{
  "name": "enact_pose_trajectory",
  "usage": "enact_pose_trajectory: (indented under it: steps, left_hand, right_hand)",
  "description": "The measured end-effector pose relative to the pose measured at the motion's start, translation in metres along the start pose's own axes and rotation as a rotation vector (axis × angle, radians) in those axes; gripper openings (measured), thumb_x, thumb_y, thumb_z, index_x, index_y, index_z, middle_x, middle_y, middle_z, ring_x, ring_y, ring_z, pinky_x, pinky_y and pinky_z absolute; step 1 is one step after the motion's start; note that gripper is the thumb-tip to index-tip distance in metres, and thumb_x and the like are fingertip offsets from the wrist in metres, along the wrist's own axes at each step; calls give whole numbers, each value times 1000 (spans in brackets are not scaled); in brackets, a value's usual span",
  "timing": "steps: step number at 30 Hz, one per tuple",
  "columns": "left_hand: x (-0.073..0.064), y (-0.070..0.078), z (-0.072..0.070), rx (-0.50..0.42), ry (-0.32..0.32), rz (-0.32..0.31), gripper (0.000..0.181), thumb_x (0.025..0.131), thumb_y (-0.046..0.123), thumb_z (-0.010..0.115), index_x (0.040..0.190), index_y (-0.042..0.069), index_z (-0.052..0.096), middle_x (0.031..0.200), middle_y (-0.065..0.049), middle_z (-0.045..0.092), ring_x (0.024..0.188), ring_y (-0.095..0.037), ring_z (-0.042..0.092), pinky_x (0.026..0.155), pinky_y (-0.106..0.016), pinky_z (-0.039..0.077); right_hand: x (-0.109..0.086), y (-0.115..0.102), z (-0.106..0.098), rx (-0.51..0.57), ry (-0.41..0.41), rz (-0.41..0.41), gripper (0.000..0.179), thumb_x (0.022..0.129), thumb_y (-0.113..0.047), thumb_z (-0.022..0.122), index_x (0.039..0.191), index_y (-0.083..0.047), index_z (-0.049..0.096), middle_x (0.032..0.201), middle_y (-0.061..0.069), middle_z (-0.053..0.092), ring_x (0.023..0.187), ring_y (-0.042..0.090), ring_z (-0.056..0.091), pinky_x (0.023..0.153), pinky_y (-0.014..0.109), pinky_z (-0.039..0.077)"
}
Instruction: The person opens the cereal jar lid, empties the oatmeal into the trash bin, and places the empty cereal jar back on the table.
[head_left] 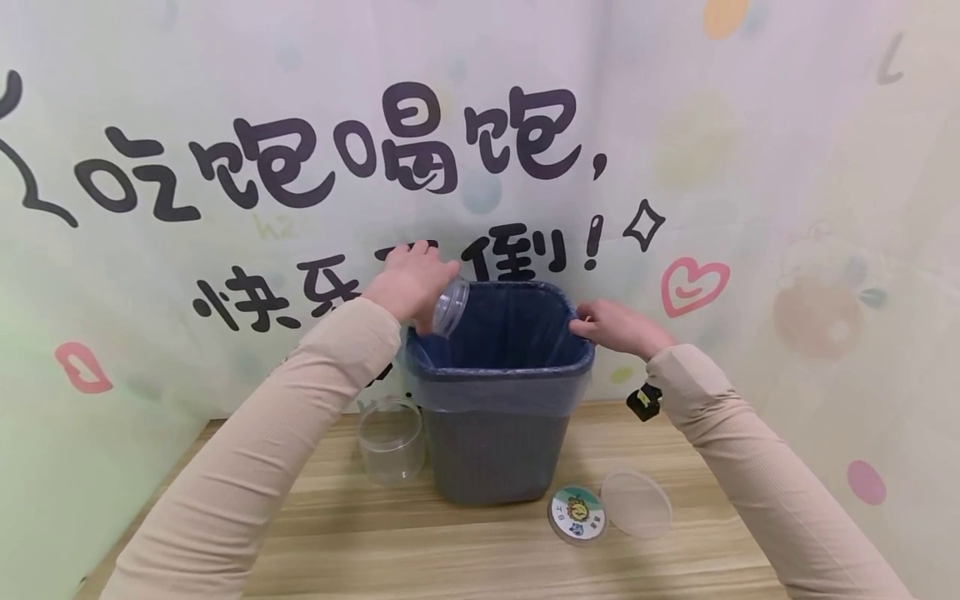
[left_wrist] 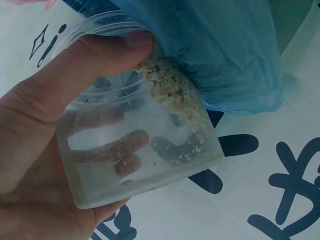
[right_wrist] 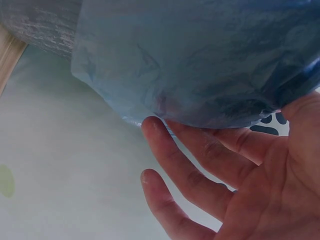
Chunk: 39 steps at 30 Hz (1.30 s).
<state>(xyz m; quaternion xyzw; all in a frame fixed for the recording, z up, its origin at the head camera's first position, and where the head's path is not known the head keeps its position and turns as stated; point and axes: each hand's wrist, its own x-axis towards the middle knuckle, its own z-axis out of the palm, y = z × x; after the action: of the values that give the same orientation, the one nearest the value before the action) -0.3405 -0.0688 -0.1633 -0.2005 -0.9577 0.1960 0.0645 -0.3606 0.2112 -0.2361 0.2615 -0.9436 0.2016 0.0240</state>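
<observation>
My left hand (head_left: 416, 283) grips a clear plastic jar (head_left: 452, 307), tilted with its mouth at the left rim of a grey trash bin (head_left: 498, 454). In the left wrist view, beige crumbs (left_wrist: 175, 95) cling along the inner wall of the jar, with the thumb lying across its threaded neck. A blue bag (head_left: 510, 396) lines the bin and folds over its rim. My right hand (head_left: 618, 327) holds the bin's right rim, thumb on top and fingers outside; in the right wrist view those fingers (right_wrist: 192, 177) lie against the bag's outer fold.
Left of the bin stands a second clear jar (head_left: 392, 446) without a lid. In front, to the right, a round lid with a printed label (head_left: 577, 512) and a clear lid (head_left: 637, 504) lie on the wooden table (head_left: 390, 550). A printed wall cloth (head_left: 750, 208) hangs close behind.
</observation>
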Motion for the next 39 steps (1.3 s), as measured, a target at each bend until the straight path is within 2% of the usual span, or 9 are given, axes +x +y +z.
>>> enact_pose_trajectory:
  steps: [13, 22, 28, 35, 39]
  left_hand:
    - [2, 1, -4, 31, -32, -10, 85, 63, 27, 88, 136, 10, 47, 130, -20, 48, 119, -36, 40, 98, -48, 37]
    - [2, 0, -4, 28, -12, -3, 84, 62, 26, 88, 134, 9, 48, 127, -19, 49, 118, -37, 41, 98, -49, 37]
    - [4, 3, -3, 56, -27, -16, 83, 63, 25, 88, 134, 10, 48, 129, -18, 49, 119, -36, 40, 99, -48, 35]
    - [5, 7, -1, 90, -47, -20, 82, 67, 26, 85, 137, 10, 46, 133, -19, 47, 123, -37, 38, 101, -48, 33]
    - [5, 7, 0, 91, -46, -20, 82, 67, 28, 85, 137, 9, 46, 133, -19, 46, 123, -37, 37, 102, -48, 33]
  right_hand:
    - [1, 1, 0, 20, 1, 12, 19, 94, -12, 48, 80, -1, 57, 71, 5, 53, 67, 20, 50, 62, 32, 40]
    - [1, 0, -2, 23, 5, 12, 19, 94, -12, 48, 81, -1, 57, 72, 4, 52, 67, 20, 50, 62, 32, 40]
    - [1, 1, -1, 16, 6, 13, 19, 94, -13, 49, 83, 0, 58, 73, 5, 53, 68, 20, 50, 62, 32, 40]
    - [1, 0, 0, -10, 21, -5, 21, 92, -12, 48, 72, -6, 50, 67, 2, 48, 63, 18, 46, 60, 31, 37]
    - [1, 0, 0, -12, 18, -4, 21, 92, -12, 48, 72, -6, 51, 67, 2, 48, 63, 18, 46, 60, 31, 37]
